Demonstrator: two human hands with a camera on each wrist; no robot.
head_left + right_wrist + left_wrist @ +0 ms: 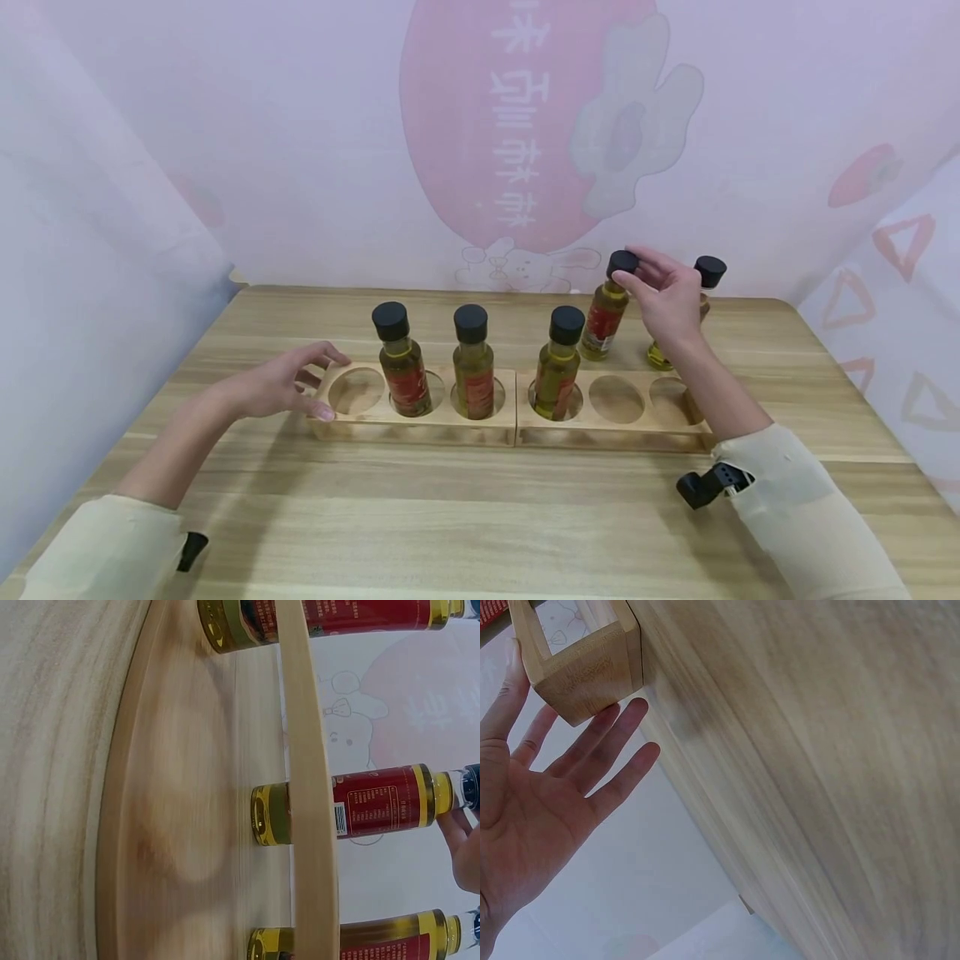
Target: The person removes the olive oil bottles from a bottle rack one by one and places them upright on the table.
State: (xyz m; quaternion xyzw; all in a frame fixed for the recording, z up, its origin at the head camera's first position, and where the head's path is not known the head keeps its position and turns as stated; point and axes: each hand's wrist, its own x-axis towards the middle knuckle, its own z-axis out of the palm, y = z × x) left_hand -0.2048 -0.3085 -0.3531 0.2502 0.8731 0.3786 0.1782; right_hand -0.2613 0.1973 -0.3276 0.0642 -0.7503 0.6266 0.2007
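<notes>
A wooden rack (420, 432) of two joined sections with round holes lies across the table. My left hand (273, 385) holds its left end, thumb at the front edge and fingers at the back; the left wrist view shows the palm (540, 806) beside that end. Behind the rack's right section, my right hand (670, 302) pinches the black cap of an oil bottle (602, 323) with a red label. Whether its base touches the table I cannot tell. Three similar bottles stand in the rack: one (406, 379), a second (474, 383) and a third (557, 383).
Another oil bottle (660, 357) stands behind the rack at the right, partly hidden by my right hand. Bare holes show at the rack's left end and in its right section. A printed curtain (337, 167) hangs behind the table (450, 517).
</notes>
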